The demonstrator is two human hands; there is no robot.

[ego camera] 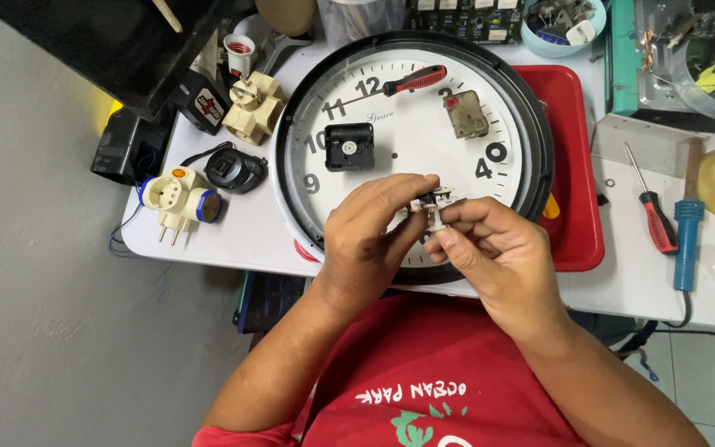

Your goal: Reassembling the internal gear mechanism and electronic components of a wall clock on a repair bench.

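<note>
My left hand and my right hand meet over the lower part of a large round wall clock lying face up. Both pinch a small white-and-dark clock movement part between fingertips. On the white dial lie a black square movement case, a beige movement piece and a red-handled screwdriver.
The clock rests partly on a red tray on a white table. Left of it lie plug adapters, a beige multi-socket and a black device. At the right are a small red screwdriver and a blue soldering iron.
</note>
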